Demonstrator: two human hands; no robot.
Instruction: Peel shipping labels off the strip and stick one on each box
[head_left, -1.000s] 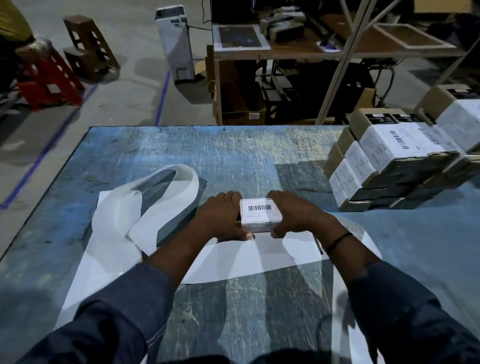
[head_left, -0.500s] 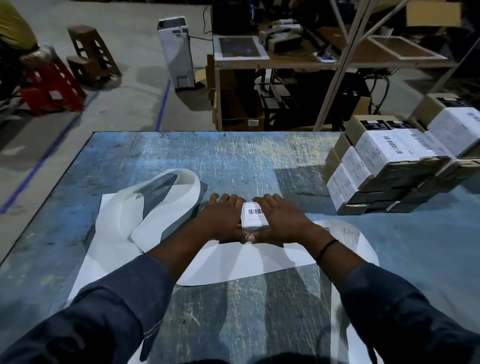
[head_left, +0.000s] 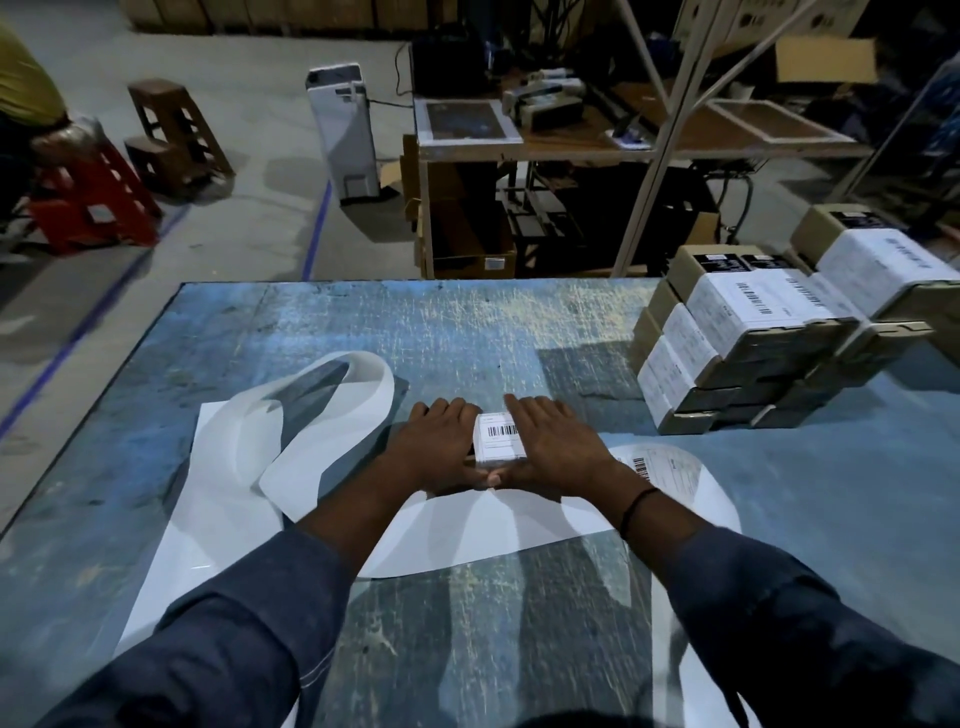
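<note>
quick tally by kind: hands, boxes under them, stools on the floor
hands: 2, left hand and right hand
box: 1
stools: 3, red stool, tall brown stool, low brown stool
total: 6

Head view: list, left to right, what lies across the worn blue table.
Looped white backing strip → left hand → small cardboard box with white barcode label → right hand → printed shipping label lying on the strip → stack of labelled tan cardboard boxes.
</note>
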